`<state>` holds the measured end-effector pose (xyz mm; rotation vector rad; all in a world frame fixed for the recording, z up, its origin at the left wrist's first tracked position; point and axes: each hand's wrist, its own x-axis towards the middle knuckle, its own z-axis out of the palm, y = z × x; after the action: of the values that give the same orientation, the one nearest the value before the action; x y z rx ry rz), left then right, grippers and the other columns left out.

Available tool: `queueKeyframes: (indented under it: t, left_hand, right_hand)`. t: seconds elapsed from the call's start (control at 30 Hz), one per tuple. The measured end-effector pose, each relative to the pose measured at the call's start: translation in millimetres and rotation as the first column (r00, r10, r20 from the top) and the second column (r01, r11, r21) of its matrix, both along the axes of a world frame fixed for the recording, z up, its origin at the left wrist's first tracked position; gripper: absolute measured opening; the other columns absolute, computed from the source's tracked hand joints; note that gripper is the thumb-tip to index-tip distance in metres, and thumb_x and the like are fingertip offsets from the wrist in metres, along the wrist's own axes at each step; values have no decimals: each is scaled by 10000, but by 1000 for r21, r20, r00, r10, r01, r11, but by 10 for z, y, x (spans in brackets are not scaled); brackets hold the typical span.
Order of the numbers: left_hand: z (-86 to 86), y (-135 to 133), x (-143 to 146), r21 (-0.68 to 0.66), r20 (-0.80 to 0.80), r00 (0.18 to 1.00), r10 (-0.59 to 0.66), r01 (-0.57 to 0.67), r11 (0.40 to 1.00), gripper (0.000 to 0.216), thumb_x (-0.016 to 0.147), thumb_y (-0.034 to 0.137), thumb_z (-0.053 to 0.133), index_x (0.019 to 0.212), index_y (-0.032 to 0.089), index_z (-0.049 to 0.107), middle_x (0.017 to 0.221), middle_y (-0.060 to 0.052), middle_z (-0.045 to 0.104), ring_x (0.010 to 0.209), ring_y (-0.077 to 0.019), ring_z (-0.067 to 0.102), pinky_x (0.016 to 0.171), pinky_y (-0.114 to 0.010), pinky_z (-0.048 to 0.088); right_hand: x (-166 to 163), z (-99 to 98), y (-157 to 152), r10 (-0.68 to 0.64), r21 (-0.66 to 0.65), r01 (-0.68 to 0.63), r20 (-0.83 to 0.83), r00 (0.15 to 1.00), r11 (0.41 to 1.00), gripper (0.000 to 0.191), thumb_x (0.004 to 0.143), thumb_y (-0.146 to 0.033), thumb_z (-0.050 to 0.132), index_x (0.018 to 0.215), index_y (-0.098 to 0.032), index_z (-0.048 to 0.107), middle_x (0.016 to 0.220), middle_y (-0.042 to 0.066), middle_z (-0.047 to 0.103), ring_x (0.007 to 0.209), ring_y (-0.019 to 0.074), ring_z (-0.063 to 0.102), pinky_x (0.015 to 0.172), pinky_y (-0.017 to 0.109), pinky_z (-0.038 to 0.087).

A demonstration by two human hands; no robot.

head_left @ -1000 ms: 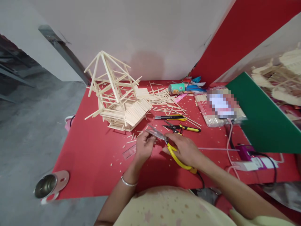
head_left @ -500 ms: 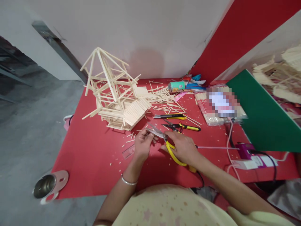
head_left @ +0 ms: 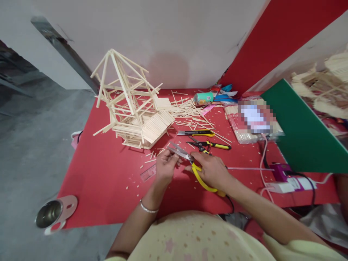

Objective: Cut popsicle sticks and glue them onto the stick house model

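Observation:
Yellow-handled scissors (head_left: 201,181) are gripped in my right hand (head_left: 214,171), their blades slightly apart and pointing up and left. At the blades, my left hand (head_left: 164,165) is closed in a pinch; whatever lies between its fingertips is too small to make out. A model frame of pale wooden sticks (head_left: 127,108) stands behind my left hand, with a slatted roof-like panel (head_left: 157,125) on its near right side. Beside the left wrist lies a clear ruler (head_left: 148,173), partly covered by the hand. Short cut stick pieces (head_left: 150,161) are scattered close by.
Behind the scissors lie a utility knife (head_left: 196,133) and black-and-yellow cutters (head_left: 217,145). Loose sticks (head_left: 187,110) are heaped near a green can (head_left: 203,98). Packed sticks (head_left: 236,127) sit at right, before a green board (head_left: 304,134) and cables. A mug (head_left: 67,206) is at the left corner.
The whole view has shifted slightly, with the table's things a little further left and up. Both hands and the scissors keep nearly the same pose.

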<state>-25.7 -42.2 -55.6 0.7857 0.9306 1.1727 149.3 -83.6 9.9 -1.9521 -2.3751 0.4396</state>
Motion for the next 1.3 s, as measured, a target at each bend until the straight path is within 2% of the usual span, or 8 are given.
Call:
queueKeyframes:
  t: [0.1,0.27,0.4,0.47,0.67,0.87,1.07,1.3]
  left_hand:
    - [-28,-23,48,-34,83,996,17,-14,999,273,751,387,808,809,161,667,620,-2,655,506,-97,570,493,-206,453]
    - [1,-24,70,-84,162,986,35,-22,996,283,757,388,808,788,160,644,632,-3,662,488,-93,561,470,-205,443]
    - [-20,-10,57,-52,114,992,51,-45,998,280,752,386,814,800,159,658,629,-6,666,503,-99,580,495,-208,455]
    - [-42,-5,56,-39,103,993,62,-58,998,282,744,384,821,810,160,665,636,-6,669,518,-101,589,512,-210,462]
    - [-67,-1,33,-3,22,998,63,-63,998,281,766,408,796,795,160,669,618,-6,657,518,-108,583,512,-219,461]
    - [-47,-10,3,38,-59,998,26,-23,999,260,815,409,750,794,161,674,625,-5,646,519,-98,555,522,-218,456]
    - [-33,5,14,10,-49,997,61,-60,998,281,767,419,785,815,162,682,610,-11,655,518,-114,580,508,-223,459]
    - [57,21,-14,8,-110,993,38,-38,999,301,734,416,802,840,153,698,588,-11,653,504,-118,582,502,-224,470]
  right_hand:
    - [11,-52,-2,-3,30,4,-24,1000,1000,427,970,-553,468,1213,-221,580,1033,100,736,904,254,702,679,291,384]
    - [16,-96,6,-23,-18,23,-52,998,1000,429,985,-565,427,1176,-220,597,888,65,744,821,238,706,638,285,362]
    - [2,-38,32,-40,29,39,15,999,999,506,935,-622,491,1287,-264,557,1134,90,719,957,258,691,673,292,379]
    - [-14,-17,40,-38,31,37,31,999,999,513,935,-621,488,1311,-277,547,1172,89,705,982,257,682,688,294,385]
    - [-53,-1,34,-32,37,29,68,997,999,508,951,-626,450,1304,-274,551,1125,90,715,944,258,687,665,291,354]
    - [-15,21,42,6,-47,-4,44,999,999,458,988,-587,397,1175,-229,613,852,71,742,789,234,694,617,283,306]
    - [-5,41,72,9,-12,-9,30,1000,1000,514,936,-627,473,1294,-267,552,1115,91,716,945,250,679,689,288,372]
    - [-18,58,68,1,-36,0,21,1000,999,526,932,-645,475,1290,-268,549,1146,98,707,966,254,673,725,297,401]
